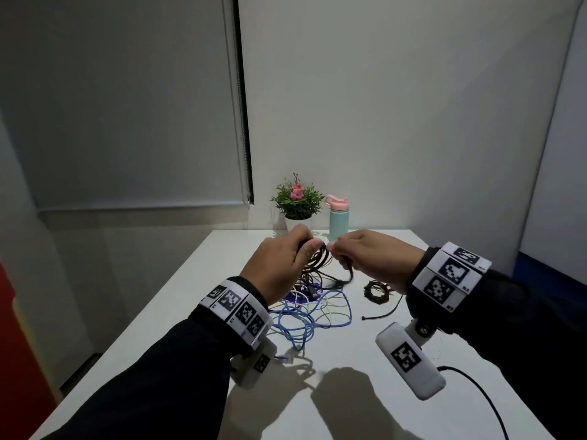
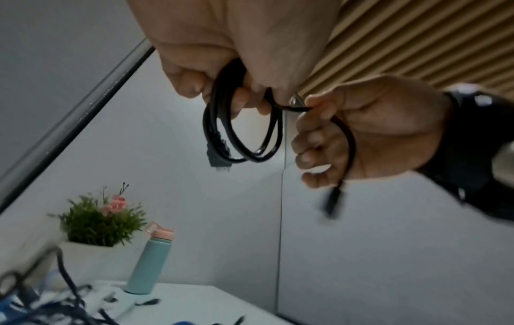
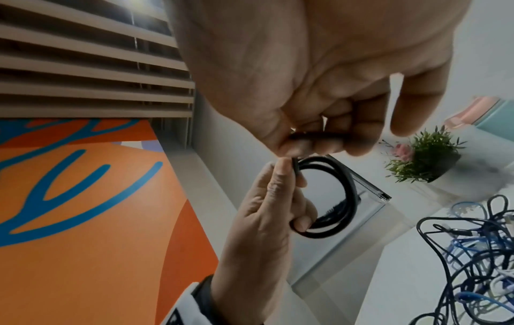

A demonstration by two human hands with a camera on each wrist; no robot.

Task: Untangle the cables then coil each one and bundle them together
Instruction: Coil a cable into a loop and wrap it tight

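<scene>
No brand name or readable writing shows anywhere; the only markings are black-and-white square code patterns on the white bands [image 1: 236, 308] around both your wrists and on the small white units hanging under them.

Your left hand [image 1: 279, 265] holds a black cable [image 2: 244, 136] up above the middle of the white surface [image 1: 365, 392]. The cable is smooth, glossy and wound into a few small round loops, with a dark plug hanging at the loops' lower edge. Your left fingers [image 2: 189, 83] are curled through and around the loops. Your right hand [image 1: 371, 258] pinches the cable's loose tail between thumb and fingertips, just beside your left hand; the tail curves through your palm and ends in a second black plug [image 2: 332, 202], which looks blurred.

Below your hands, on the middle of the surface, lies a tangle of cables [image 1: 314, 309], blue, white and dark strands crossing each other. Toward the right edge rests a small coiled dark cable [image 1: 378, 290], with a thin black tie [image 1: 381, 312] just in front of it.

At the far edge stand a potted plant [image 1: 297, 201] with a pink flower and a mint-green bottle [image 1: 337, 219] with a pink lid.
</scene>
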